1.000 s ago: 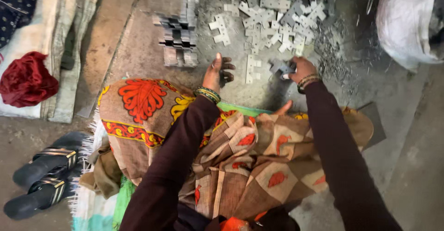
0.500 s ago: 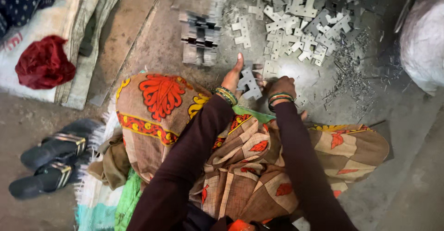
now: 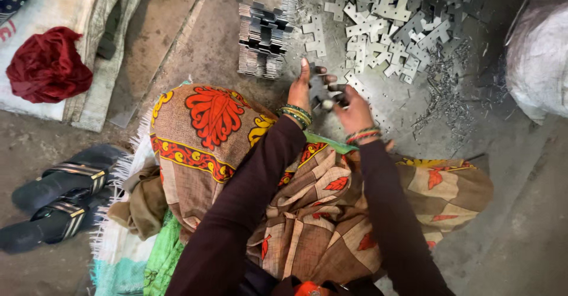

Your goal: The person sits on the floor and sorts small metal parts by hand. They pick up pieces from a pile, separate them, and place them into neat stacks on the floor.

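Both hands meet just above the lap: the left hand and right hand are together, clamped on a small stack of grey notched metal plates. Held only at the edges, the stack could fan out and spill, I judge, into the loose grey plate pile beyond, or nick fingers on the stamped corners.

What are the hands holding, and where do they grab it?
Both hands hold flat grey metal pieces together between them. The left hand grips their left edge, the right hand the right side. Exactly where the fingers sit is too blurred to tell.
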